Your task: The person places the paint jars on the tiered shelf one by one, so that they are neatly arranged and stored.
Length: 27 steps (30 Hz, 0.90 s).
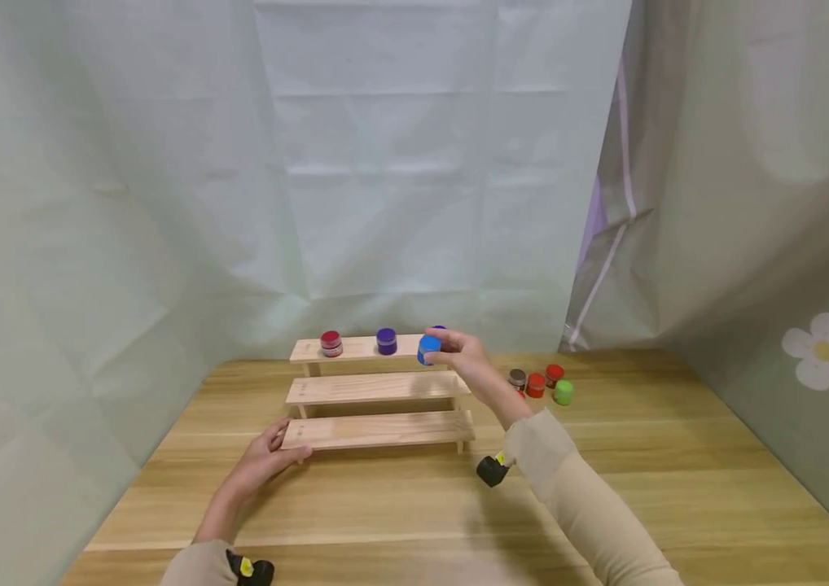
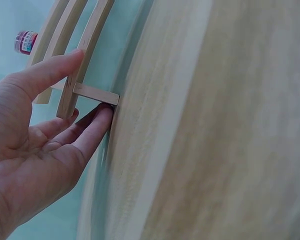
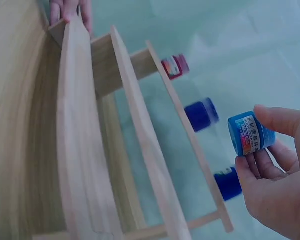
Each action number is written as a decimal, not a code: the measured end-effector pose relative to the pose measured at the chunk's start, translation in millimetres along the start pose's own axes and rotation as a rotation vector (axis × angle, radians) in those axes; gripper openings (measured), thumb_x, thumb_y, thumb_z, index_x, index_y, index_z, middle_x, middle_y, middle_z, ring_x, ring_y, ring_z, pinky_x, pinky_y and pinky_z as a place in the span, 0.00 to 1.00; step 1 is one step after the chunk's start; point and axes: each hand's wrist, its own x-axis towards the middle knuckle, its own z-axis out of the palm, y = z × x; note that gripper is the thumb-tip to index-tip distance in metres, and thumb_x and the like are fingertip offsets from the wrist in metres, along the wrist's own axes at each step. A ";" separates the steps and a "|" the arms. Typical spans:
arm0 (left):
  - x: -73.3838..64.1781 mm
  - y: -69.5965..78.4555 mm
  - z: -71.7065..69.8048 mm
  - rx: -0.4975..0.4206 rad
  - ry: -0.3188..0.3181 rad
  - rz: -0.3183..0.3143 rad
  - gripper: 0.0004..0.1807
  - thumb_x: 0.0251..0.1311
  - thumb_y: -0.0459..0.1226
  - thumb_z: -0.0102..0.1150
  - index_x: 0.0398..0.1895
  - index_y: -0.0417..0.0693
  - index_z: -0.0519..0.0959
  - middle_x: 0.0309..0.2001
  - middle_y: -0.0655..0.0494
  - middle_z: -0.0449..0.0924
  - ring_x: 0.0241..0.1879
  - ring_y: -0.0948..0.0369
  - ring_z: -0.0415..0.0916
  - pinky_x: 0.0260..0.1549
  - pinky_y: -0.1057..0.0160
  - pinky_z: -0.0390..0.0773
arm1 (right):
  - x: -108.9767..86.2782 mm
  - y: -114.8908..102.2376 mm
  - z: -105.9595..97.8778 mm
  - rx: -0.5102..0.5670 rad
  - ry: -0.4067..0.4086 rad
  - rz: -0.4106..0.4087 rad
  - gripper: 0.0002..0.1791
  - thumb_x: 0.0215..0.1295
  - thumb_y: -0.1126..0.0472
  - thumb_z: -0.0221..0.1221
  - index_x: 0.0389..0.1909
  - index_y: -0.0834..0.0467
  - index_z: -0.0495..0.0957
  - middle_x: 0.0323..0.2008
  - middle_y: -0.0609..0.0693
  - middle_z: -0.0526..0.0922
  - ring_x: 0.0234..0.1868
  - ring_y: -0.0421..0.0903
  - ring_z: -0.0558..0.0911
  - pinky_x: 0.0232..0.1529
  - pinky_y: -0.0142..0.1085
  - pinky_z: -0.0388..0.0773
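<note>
Between thumb and fingers, my right hand (image 1: 464, 358) pinches a light blue paint jar (image 3: 251, 133) with a printed label, in front of the top step at its right. My left hand (image 2: 45, 130) grips the left end of the lowest step of a three-step wooden rack (image 1: 378, 430), thumb on the board and fingers by its leg. On the top step stand a dark red jar (image 1: 331, 344) at the left and a dark blue jar (image 1: 386, 341) near the middle. Another dark blue jar (image 3: 228, 184) at the right end is partly hidden by my right hand in the head view.
Right of the rack, several jars are grouped on the wooden table (image 1: 649, 456): a dark brown one (image 1: 517, 379), red ones (image 1: 535, 385) and a green one (image 1: 564, 392). Pale cloth sheets (image 1: 400, 163) hang behind and at both sides.
</note>
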 end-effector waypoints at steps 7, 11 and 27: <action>1.1 2.1 1.0 -0.006 0.009 -0.019 0.49 0.63 0.43 0.62 0.76 0.33 0.42 0.72 0.26 0.53 0.70 0.40 0.60 0.62 0.55 0.70 | 5.3 5.9 23.9 -0.055 -0.059 -0.026 0.26 0.64 0.65 0.62 0.64 0.60 0.73 0.58 0.61 0.79 0.56 0.53 0.79 0.62 0.46 0.75; 1.2 1.4 0.4 0.001 0.006 -0.025 0.50 0.63 0.43 0.62 0.76 0.32 0.42 0.72 0.26 0.52 0.70 0.39 0.59 0.64 0.53 0.69 | 8.6 8.3 40.7 -0.068 -0.085 -0.034 0.24 0.63 0.65 0.64 0.61 0.59 0.76 0.59 0.59 0.80 0.56 0.52 0.80 0.60 0.43 0.78; 0.0 0.4 1.1 -0.009 0.023 -0.030 0.51 0.62 0.44 0.63 0.76 0.32 0.41 0.72 0.25 0.52 0.70 0.38 0.59 0.65 0.49 0.67 | 17.5 23.6 99.2 -0.078 -0.138 -0.095 0.26 0.61 0.65 0.65 0.61 0.62 0.75 0.55 0.62 0.81 0.52 0.51 0.81 0.52 0.37 0.82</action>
